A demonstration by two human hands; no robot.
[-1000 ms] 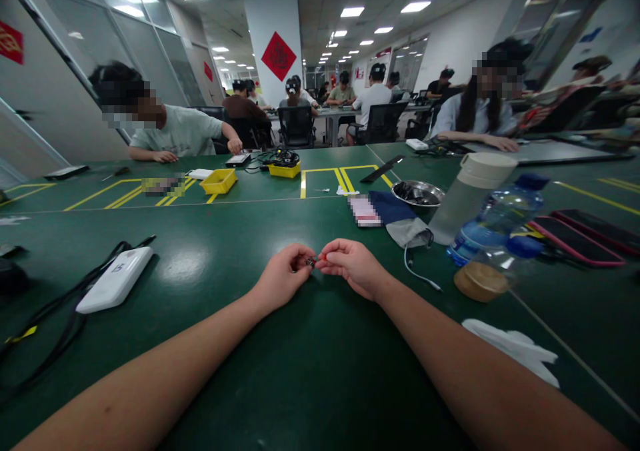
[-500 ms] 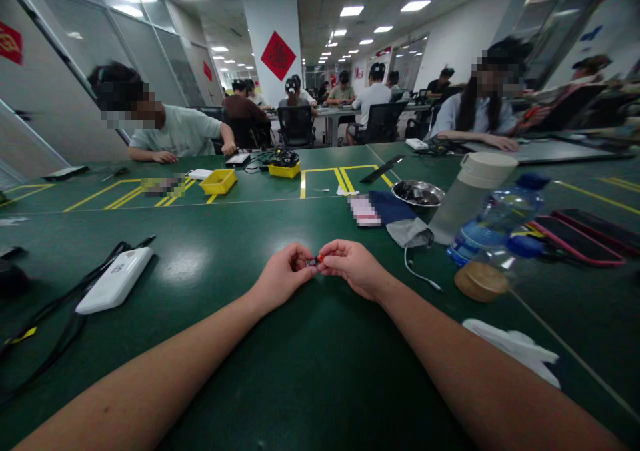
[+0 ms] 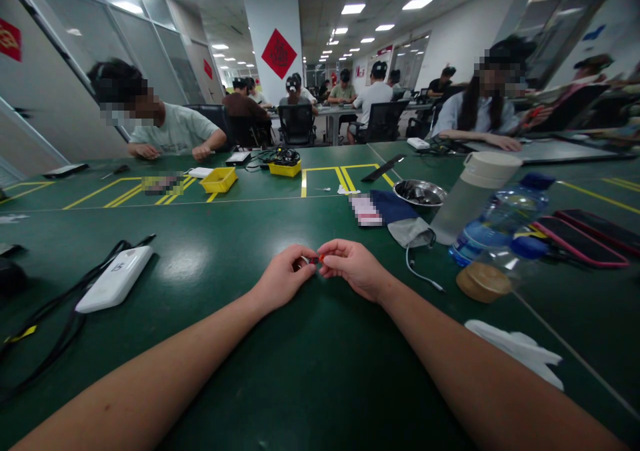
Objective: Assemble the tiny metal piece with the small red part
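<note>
While the white power bank (image 3: 114,279) lay well off to the left on the green table (image 3: 310,371), the left hand (image 3: 283,279) sat near the table's middle, thumb and forefinger pinched together on one end of a small red-tipped part (image 3: 314,259). That part lay between the two hands just above the tabletop, its long axis running roughly left to right. The right hand (image 3: 353,268) met it from the other side, fingertips clamped on the redder end, so both hands were equally near; the piece was too small to identify.
</note>
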